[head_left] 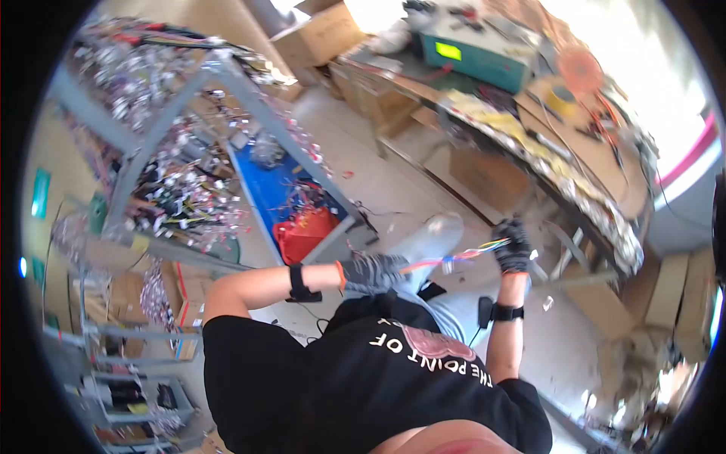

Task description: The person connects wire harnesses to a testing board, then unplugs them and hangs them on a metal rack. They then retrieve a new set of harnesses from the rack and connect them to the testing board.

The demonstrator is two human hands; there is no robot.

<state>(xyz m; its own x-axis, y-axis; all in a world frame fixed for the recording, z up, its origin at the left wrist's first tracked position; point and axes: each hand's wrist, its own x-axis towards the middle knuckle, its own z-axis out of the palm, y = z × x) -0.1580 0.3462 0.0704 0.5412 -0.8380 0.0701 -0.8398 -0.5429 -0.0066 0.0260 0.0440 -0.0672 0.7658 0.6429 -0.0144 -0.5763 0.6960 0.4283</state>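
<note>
A thin wire bundle (482,248) in several colours stretches across my lap between both hands. My left hand (374,272), in a grey-and-black striped glove with an orange cuff, is closed round its orange-pink end. My right hand (512,244), in a dark glove, grips the end where yellow, blue and white wires fan apart. A small whitish-blue piece (448,265) sits on the bundle between the hands. Both hands are slightly blurred, so the exact finger positions are hard to make out.
At the left, a grey metal rack (162,113) is heaped with wire harnesses, above a blue tray (261,189) with a red bin (306,233). A workbench (529,163) at the upper right carries a teal instrument (476,57). Cardboard boxes (597,291) stand at the right.
</note>
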